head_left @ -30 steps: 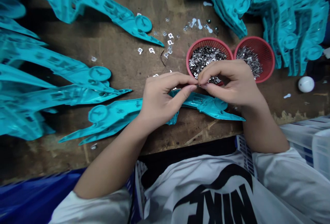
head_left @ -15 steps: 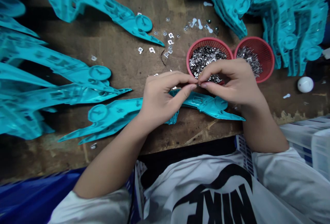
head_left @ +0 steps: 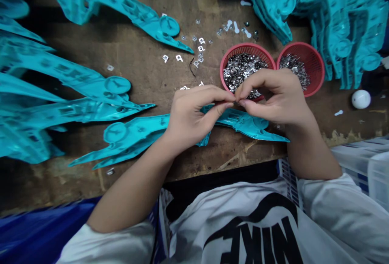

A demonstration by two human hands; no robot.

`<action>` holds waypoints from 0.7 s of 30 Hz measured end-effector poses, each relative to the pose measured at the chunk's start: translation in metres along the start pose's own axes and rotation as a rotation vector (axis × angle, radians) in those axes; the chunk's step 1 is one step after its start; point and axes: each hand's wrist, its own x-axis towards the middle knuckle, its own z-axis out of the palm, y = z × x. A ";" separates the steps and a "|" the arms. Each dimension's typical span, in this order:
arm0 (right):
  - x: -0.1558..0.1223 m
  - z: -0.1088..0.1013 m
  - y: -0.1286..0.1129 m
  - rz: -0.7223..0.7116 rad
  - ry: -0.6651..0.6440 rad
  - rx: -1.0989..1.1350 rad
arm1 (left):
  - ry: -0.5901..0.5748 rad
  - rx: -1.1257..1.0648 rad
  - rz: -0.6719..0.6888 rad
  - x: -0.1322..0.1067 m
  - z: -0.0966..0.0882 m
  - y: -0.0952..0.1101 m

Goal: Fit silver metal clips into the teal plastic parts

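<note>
My left hand and my right hand meet fingertip to fingertip just above a long teal plastic part that lies on the wooden table near its front edge. Both hands are pinched closed on something too small to make out. Right behind my fingers stands a red basket full of small metal clips, and a second red basket with metal pieces stands to its right.
More teal parts fan out across the left of the table, and a tall stack of teal parts fills the back right. Loose metal clips lie scattered mid-table. A white egg-shaped object rests at the right.
</note>
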 end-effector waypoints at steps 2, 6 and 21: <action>0.000 0.001 -0.001 0.018 -0.004 0.024 | 0.000 -0.008 0.008 0.000 0.000 0.000; -0.001 0.003 -0.003 0.024 0.009 0.091 | 0.013 -0.010 0.029 0.000 0.001 0.000; 0.002 0.007 -0.001 0.011 -0.009 0.270 | 0.047 -0.050 0.152 0.000 0.002 -0.005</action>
